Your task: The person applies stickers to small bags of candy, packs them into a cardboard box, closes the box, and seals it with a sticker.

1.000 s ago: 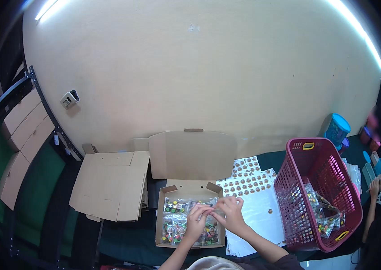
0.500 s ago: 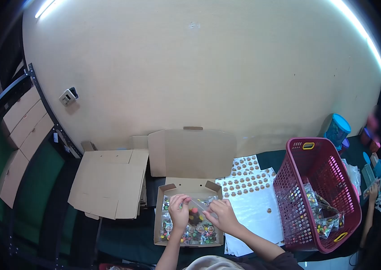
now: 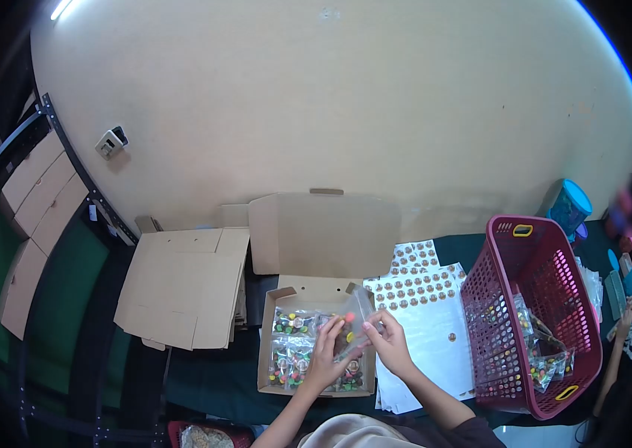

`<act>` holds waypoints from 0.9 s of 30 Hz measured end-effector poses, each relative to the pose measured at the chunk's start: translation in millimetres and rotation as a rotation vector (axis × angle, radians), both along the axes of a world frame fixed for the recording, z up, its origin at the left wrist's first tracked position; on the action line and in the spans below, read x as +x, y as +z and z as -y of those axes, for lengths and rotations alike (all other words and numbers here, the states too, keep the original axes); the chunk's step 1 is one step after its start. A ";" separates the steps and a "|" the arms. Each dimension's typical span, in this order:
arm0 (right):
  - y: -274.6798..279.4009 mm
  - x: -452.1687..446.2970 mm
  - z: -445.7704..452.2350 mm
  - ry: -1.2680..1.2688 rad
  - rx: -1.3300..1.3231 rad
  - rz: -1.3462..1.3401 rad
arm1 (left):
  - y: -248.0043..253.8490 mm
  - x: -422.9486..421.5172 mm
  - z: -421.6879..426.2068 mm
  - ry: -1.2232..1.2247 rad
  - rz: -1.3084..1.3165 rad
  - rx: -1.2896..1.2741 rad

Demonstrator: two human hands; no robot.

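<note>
A clear plastic bag [image 3: 358, 306] with a few bright candy-like pieces stands tilted between my hands. My left hand [image 3: 325, 360] is closed on its left and lower side, fingers pointing up. Thumb and fingers of my right hand [image 3: 389, 343] pinch the bag's right edge. Both hands are above an open cardboard box [image 3: 263, 351] with its lid raised at the back. Inside the box lie several small clear packets [image 3: 291, 351] of colourful pieces, some with round stickers. My hands and the bag hide part of the box's right half.
Flattened cardboard boxes [image 3: 174, 287] are stacked at the left. Sheets of round stickers [image 3: 420, 287] lie right of the box, beside a tall maroon basket [image 3: 491, 358] with several packets inside. Shelving [image 3: 69, 153] stands far left. Another person's arm [image 3: 616, 351] shows at far right.
The bag has turned more upright and shifted right and up. My left hand has moved from its top to its lower left side; my right hand now grips its right edge.
</note>
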State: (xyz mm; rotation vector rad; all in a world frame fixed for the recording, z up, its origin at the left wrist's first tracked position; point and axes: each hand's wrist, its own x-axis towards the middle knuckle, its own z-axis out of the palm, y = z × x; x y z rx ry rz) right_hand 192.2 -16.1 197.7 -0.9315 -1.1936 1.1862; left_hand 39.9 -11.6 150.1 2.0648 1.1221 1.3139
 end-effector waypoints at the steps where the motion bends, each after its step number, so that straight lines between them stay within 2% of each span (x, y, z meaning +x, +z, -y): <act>1: -0.3 -0.9 -0.7 0.096 -0.037 -0.111 | -10.4 -1.0 -2.4 -0.033 -0.043 0.000; 2: -2.6 -2.1 -2.7 0.097 -0.044 -0.115 | -17.5 -2.0 -5.2 -0.032 -0.047 -0.007; 4: -12.5 -5.0 -9.2 0.170 0.066 0.018 | -28.8 -4.9 -8.5 0.018 0.190 -0.258; 5: -17.5 -3.5 -11.5 0.130 0.011 0.154 | -33.8 -6.5 -10.7 -0.041 0.410 -0.415; 6: -25.4 -3.2 -13.6 0.136 0.002 0.150 | -31.2 -9.6 -11.3 -0.034 0.407 -0.424; 8: -40.9 -2.9 -20.5 0.092 -0.136 0.152 | -24.8 -16.3 -13.2 -0.084 0.681 -0.847; 9: -46.9 -2.0 -24.1 0.098 -0.139 0.150 | -28.8 -16.9 -15.2 -0.127 0.730 -0.798; 12: -61.4 -0.7 -29.0 0.460 -0.416 -0.107 | -38.9 -21.7 -21.6 -0.163 0.706 -0.792; 14: -73.5 -6.0 -26.9 0.377 -0.450 -0.125 | -57.7 -27.7 -25.9 -0.114 0.703 -0.855; 16: -115.9 -8.4 -32.1 0.312 -0.502 -0.169 | -83.7 -39.7 -29.8 0.052 0.472 -0.593; 17: -137.8 -12.3 -30.4 0.266 -0.475 -0.197 | -103.1 -51.1 -31.3 0.033 0.341 -0.504; 18: -158.6 -14.9 -27.0 0.266 -0.478 -0.200 | -114.3 -62.7 -25.0 0.033 0.338 -0.506; 20: -197.5 -18.0 -16.6 0.260 -0.591 -0.096 | -134.6 -83.1 -7.8 0.328 -0.574 -0.297; 21: -213.9 -20.6 -10.3 0.270 -0.729 -0.097 | -152.7 -90.1 -1.7 0.330 -0.578 -0.300; 23: -228.0 -32.8 2.2 0.271 -0.727 -0.027 | -186.5 -101.5 5.1 0.389 -0.392 -0.351; 26: -250.8 -55.7 12.4 0.267 -0.727 -0.019 | -192.8 -104.7 8.9 0.339 -0.342 -0.469; 27: -257.3 -61.8 15.8 0.237 -0.700 -0.009 | -192.5 -104.6 9.2 0.345 -0.361 -0.434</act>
